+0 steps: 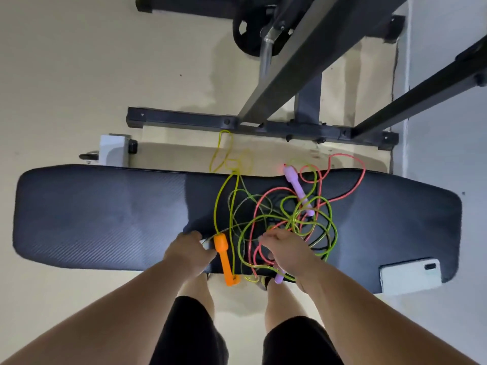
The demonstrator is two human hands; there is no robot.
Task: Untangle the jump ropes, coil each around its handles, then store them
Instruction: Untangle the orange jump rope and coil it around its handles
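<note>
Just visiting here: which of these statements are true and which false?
The jump ropes lie tangled on a black padded bench. True.
A white phone lies at the bench's left end. False: it lies at the right end.
An orange handle lies beside the left hand. True.
The two purple handles lie touching. False: one lies by the far edge, the other at the near edge under the right hand.

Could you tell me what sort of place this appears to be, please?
Probably a home gym: a padded bench, a steel rack with a weight plate behind it, and tangled jump ropes.
</note>
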